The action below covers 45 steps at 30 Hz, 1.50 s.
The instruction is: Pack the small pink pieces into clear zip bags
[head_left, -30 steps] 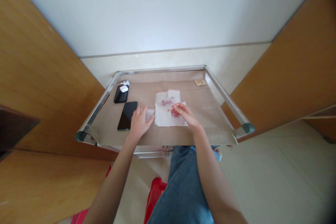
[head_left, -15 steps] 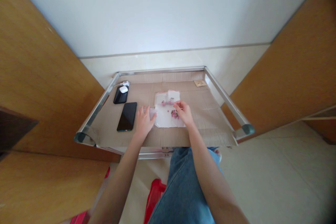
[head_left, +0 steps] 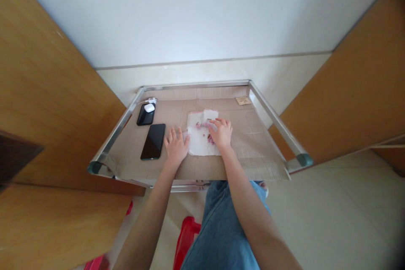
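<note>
- Nearest, below the edge: the person's blue jeans [head_left: 223, 223] and a red plastic object [head_left: 186, 236] on the floor.
- Left hand [head_left: 176, 143]: grip open, fingers spread flat on the cardboard-lined tabletop [head_left: 253, 147], at the white paper's left edge.
- Right hand [head_left: 222, 133]: grip loosely curled over the paper's right side; whether it pinches anything cannot be told.
- Centre: small pink bits [head_left: 210, 139] lie loose on a white paper [head_left: 199, 143]. A bump or draught could scatter them.
- Left of the paper: a black smartphone [head_left: 153, 141].
- Farther: a white earbud case [head_left: 149, 108] and a tan card [head_left: 243, 101].
</note>
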{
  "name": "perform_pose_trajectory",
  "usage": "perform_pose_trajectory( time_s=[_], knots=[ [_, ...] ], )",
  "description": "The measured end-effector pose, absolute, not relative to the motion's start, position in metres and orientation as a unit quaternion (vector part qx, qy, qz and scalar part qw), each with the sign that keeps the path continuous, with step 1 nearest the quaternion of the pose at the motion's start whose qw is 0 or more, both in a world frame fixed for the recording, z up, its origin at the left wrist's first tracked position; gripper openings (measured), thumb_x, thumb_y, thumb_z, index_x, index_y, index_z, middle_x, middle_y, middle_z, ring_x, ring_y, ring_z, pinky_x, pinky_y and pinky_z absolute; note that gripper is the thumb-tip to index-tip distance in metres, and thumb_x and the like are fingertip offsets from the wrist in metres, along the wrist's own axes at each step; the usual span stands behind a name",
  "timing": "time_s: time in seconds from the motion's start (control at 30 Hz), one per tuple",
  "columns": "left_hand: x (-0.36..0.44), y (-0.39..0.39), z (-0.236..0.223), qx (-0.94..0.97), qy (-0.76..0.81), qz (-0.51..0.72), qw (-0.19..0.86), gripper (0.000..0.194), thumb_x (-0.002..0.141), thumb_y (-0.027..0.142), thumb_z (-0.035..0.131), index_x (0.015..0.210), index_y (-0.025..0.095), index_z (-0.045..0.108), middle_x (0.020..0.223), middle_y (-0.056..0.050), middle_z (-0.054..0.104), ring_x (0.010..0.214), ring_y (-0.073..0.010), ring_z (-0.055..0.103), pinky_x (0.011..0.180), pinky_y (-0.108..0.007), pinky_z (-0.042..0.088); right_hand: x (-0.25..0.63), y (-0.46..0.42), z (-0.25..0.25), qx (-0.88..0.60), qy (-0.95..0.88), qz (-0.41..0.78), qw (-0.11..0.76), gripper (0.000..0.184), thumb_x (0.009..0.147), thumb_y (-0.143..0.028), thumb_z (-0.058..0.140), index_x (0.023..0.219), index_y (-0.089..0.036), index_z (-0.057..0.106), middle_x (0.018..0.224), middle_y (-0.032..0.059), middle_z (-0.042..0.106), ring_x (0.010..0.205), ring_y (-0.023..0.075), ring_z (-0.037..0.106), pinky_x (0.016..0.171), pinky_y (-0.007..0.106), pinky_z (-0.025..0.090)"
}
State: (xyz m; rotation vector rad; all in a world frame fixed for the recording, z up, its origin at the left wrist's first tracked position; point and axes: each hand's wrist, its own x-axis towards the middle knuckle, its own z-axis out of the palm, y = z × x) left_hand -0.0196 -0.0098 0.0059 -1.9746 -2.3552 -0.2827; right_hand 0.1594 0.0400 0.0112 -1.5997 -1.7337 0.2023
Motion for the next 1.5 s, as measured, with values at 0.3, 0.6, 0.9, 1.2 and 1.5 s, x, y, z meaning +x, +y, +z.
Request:
perform_pose_trajectory(
  time_s=[0.3, 0.6, 0.9, 1.2, 1.5],
  knots=[
    [-0.022, -0.007, 0.004, -0.637, -0.766, -0.088, -0.005, 0.064, 0.090, 0.050, 0.021, 0.141, 0.012, 0.027, 0.146, -0.022, 0.024, 0.138, -0.0315, 0.019, 0.107, -0.057, 0.018, 0.161, 0.044, 0.011, -0.633, -0.673, 0.090, 0.372, 0.020, 0.082, -0.031, 0.052, 0.086, -0.024, 0.071, 0.111, 0.0090, 0.060, 0.105, 0.0281, 0.042, 0.082, 0.042, 0.032],
    [-0.024, -0.007, 0.005, -0.629, -0.770, -0.111, 0.000, 0.072, 0.087, 0.057, 0.025, 0.142, 0.011, 0.025, 0.146, -0.023, 0.025, 0.137, -0.0320, 0.021, 0.107, -0.057, 0.017, 0.163, 0.043, 0.019, -0.630, -0.640, 0.138, 0.417, 0.023, 0.084, -0.036, 0.050, 0.087, -0.023, 0.069, 0.103, 0.0105, 0.061, 0.102, 0.0279, 0.044, 0.086, 0.043, 0.031],
    [-0.008, -0.007, 0.040, -0.636, -0.704, -0.315, 0.035, 0.066, 0.086, 0.052, 0.038, 0.141, 0.017, 0.026, 0.146, -0.018, 0.029, 0.133, -0.0320, 0.029, 0.106, -0.054, 0.024, 0.173, 0.054, 0.019, -0.518, -0.500, 0.328, 0.611, 0.022, 0.077, -0.041, 0.052, 0.081, -0.021, 0.061, 0.087, 0.0067, 0.066, 0.087, 0.0200, 0.059, 0.078, 0.033, 0.042],
    [0.027, 0.026, 0.012, -0.523, -0.543, -0.544, -0.369, 0.038, 0.086, 0.044, 0.047, 0.111, 0.018, 0.055, 0.114, -0.012, 0.062, 0.101, -0.0201, 0.061, 0.083, -0.034, 0.051, 0.177, 0.047, 0.031, -0.461, -0.401, 0.473, 0.635, 0.018, 0.073, -0.040, 0.053, 0.075, -0.022, 0.051, 0.069, -0.0008, 0.058, 0.065, 0.0138, 0.056, 0.066, 0.028, 0.044],
    [0.032, 0.022, 0.007, -0.425, -0.430, -0.635, -0.481, 0.032, 0.066, 0.044, 0.070, 0.080, 0.015, 0.064, 0.073, -0.002, 0.066, 0.061, -0.0117, 0.061, 0.061, -0.025, 0.050, 0.175, 0.046, 0.034, -0.485, -0.399, 0.469, 0.620, 0.021, 0.071, -0.040, 0.057, 0.074, -0.020, 0.053, 0.073, 0.0012, 0.064, 0.069, 0.0146, 0.059, 0.066, 0.027, 0.044]
  ],
)
